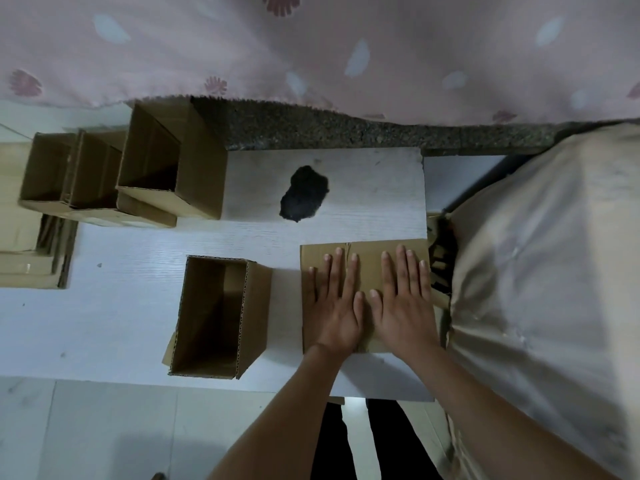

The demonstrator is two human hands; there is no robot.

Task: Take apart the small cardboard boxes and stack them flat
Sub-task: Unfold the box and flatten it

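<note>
A flattened cardboard box (367,252) lies on the white table (121,306) near its right edge. My left hand (337,299) and my right hand (403,299) press flat on it side by side, fingers straight and spread. An open, still-formed small box (254,306) stands just left of the flat one. Three more open boxes stand at the table's far left: a tall one (201,161) and two lower ones (97,168), (45,168).
A dark hole or stain (304,194) marks the table's middle. Flat cardboard (20,251) is piled at the left edge. A beige cloth-covered bulk (540,289) stands close on the right. A pink patterned cloth (311,46) hangs beyond the table over a stone ledge (346,131).
</note>
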